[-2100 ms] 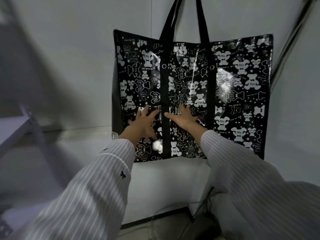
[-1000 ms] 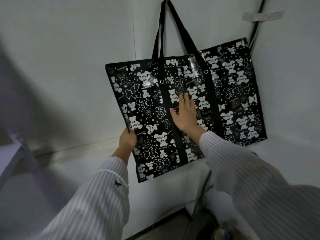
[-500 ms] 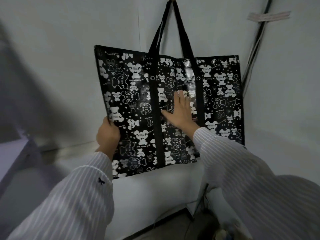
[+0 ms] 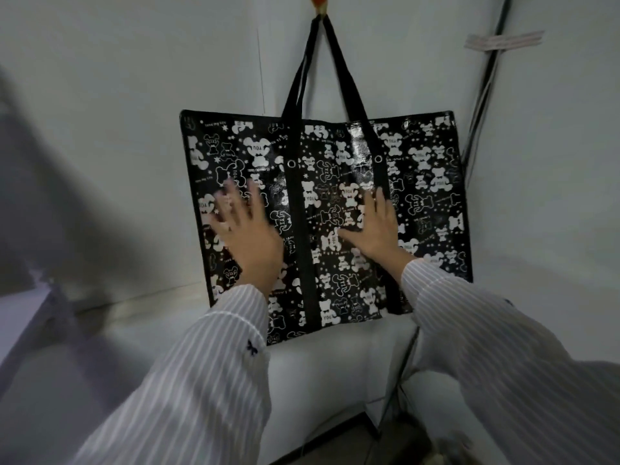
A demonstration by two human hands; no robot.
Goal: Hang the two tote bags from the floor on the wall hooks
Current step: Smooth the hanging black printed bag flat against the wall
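A black tote bag (image 4: 335, 203) printed with white cartoon bears hangs flat against a pale wall (image 4: 134, 95), its two black handles (image 4: 339, 62) gathered over a hook (image 4: 318, 2) at the very top of the picture — the hook shows an orange-red tip above a brass-coloured stem. The bag sits in the corner where two walls meet, its right edge close to dark cables (image 4: 483, 82) that run down the side wall beneath a strip of pale tape (image 4: 503, 41). Both of the person's hands are laid on the front of the bag, palms down and fingers spread, gripping nothing. The left hand (image 4: 250, 234) rests on the left half of the bag, its fingers (image 4: 231, 199) blurred; the right hand (image 4: 377, 229) rests right of the central black strap (image 4: 302, 229), fingers (image 4: 380, 199) pointing up beside the second strap. Striped white sleeves (image 4: 208, 380) cover both forearms — a small dark bow mark shows on the left cuff. The bag's lower edge hangs in front of a pale ledge (image 4: 141, 307) that runs along the wall. Only one bag is in view.
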